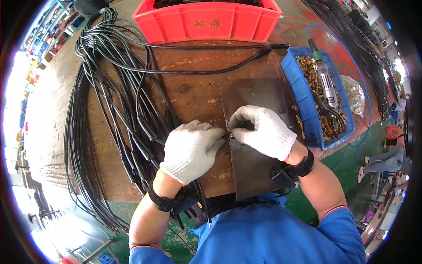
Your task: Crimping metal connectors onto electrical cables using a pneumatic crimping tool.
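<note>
Both my hands wear white knit gloves and meet over the left edge of a dark metal plate (257, 94) on the wooden bench. My left hand (192, 149) and my right hand (263, 130) pinch a small dark part (229, 136) between their fingertips; it looks like the end of a black cable, mostly hidden by the gloves. A big bundle of black cables (110, 110) lies just left of my left hand and runs under my left wrist.
A red plastic crate (206, 22) stands at the far edge. A blue bin (294, 79) of brown scraps at the right holds a pneumatic hand tool (326, 81) with a blue hose. More black cables (356, 44) lie far right. Another person's legs (382, 160) show at the right.
</note>
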Available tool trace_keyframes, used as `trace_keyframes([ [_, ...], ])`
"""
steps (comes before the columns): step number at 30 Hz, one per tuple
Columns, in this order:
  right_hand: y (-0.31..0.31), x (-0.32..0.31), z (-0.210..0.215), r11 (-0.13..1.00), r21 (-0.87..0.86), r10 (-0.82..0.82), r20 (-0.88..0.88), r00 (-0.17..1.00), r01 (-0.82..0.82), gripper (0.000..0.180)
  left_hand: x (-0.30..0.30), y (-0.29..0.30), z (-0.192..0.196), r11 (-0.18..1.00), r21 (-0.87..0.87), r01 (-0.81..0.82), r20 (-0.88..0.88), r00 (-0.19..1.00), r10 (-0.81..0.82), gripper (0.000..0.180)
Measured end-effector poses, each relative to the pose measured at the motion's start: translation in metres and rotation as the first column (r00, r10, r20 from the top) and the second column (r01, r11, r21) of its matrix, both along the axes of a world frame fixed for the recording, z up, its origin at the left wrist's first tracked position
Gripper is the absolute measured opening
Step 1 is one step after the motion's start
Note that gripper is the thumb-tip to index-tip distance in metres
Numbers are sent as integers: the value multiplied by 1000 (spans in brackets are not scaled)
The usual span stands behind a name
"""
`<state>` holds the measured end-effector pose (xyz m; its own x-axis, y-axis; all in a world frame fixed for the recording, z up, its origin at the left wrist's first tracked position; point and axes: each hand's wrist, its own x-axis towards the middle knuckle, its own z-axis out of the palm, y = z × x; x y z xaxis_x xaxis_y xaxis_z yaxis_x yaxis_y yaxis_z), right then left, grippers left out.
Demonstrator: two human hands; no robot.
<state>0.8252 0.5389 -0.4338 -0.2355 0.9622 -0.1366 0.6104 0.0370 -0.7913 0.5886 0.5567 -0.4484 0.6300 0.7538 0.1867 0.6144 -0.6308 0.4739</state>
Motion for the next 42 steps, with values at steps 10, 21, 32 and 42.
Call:
trace_keyframes([
  [10, -23, 25, 56, 968, 252, -46, 180, 983, -1, 21, -4, -6, 4, 999, 5, -38, -48, 998, 39, 18],
  [21, -5, 209, 76, 893, 21, -407, 460, 789, 449, 62, 3, -3, 6, 999, -14, -39, -51, 998, 38, 21],
  [32, -9, 244, 77, 759, 171, -603, -180, 777, 628, 34, -4, -7, 9, 999, -1, -39, -70, 997, 39, 21],
  [42, -18, 159, 139, 851, 264, 88, -924, 372, 454, 45, -2, -3, -1, 999, 25, -25, 11, 1000, 25, 17],
])
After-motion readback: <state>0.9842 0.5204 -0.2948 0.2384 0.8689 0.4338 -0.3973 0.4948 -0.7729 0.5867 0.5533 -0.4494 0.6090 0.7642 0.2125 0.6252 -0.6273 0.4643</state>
